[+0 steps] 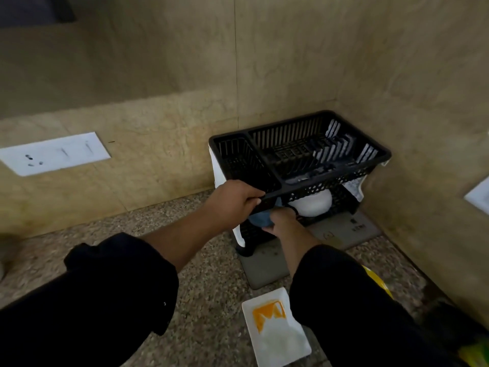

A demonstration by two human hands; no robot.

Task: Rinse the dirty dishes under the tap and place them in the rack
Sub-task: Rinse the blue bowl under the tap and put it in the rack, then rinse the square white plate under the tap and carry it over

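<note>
Placement of blue round bowl (260, 219) under the upper tray of black slatted plastic rack (299, 152), centre right of frame.
Left grip (238, 198) is closed around the rack's front rim; right grip (281, 221) holds the bowl, beside a white round bowl (315, 205). Risk, I think: the bowl may knock the white one, or the rack may tip if pulled; stained white rectangular plate (280, 343) waits on the speckled table (206, 260), bottom centre.

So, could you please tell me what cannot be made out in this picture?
Head view:
- Blue dish: mostly hidden by the right hand and the upper tier of the black rack.
- White bowl: top behind the rack's front wall.
- Yellow object: cut off by the right sleeve.
- Green item: blurred, at the bottom-right edge.
</note>
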